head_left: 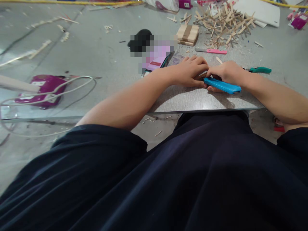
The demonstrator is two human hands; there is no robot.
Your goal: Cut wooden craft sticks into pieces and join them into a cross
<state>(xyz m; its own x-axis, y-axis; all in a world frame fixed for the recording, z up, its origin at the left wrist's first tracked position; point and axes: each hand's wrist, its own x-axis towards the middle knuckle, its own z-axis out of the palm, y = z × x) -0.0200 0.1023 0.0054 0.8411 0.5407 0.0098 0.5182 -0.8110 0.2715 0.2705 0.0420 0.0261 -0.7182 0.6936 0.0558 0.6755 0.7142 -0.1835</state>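
Note:
My right hand (227, 73) is closed around a blue box cutter (222, 85), whose handle points right toward the table's front edge. Its blade end lies by the fingertips of my left hand (192, 72). That hand rests low on the table, with its fingers pressing on a thin wooden stick (199, 77), mostly hidden under them. Just beyond my right hand lies another craft stick (219, 60). Green-handled pliers (260, 70) are partly covered by my right wrist.
Beyond my hands lie a pink-handled knife (216, 51), a bundle of craft sticks (187, 34) and a pile of cut sticks (226, 24). A phone (157, 61) and a black object (141, 40) sit left of them. A white cable (79, 78) loops near a purple packet (48, 91).

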